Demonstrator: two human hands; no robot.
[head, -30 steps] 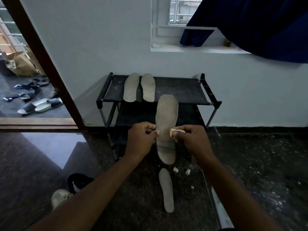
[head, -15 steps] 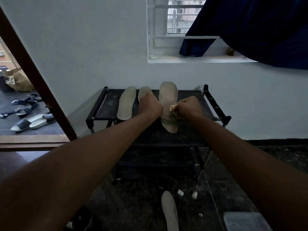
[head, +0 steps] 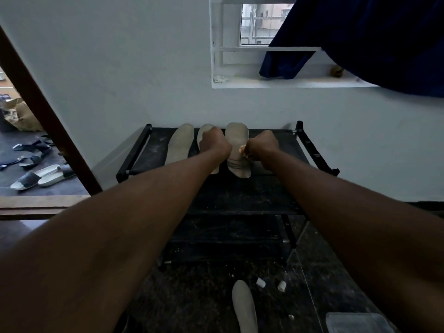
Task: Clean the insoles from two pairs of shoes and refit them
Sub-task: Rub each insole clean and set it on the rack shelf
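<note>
Both arms reach out over a black shoe rack (head: 139, 155). A grey insole (head: 237, 138) lies on its top shelf between my hands. My left hand (head: 213, 144) grips that insole's left edge. My right hand (head: 263, 145) is closed on a small pale wad (head: 242, 149) pressed against the insole's right edge. Two more grey insoles lie to the left on the shelf: one (head: 180, 145) fully in view, the other (head: 204, 133) mostly hidden under my left hand. A fourth insole (head: 243, 306) lies on the dark floor below.
Two small white bits (head: 260, 282) lie on the floor by the fourth insole, and a flat clear tray (head: 358, 323) sits at bottom right. Sandals (head: 43, 176) lie beyond the doorway at left. A dark blue cloth (head: 360, 39) hangs over the window sill.
Both hands carried the insole from in front of me up and forward onto the rack's top shelf, beside the two others. The view tilted upward.
</note>
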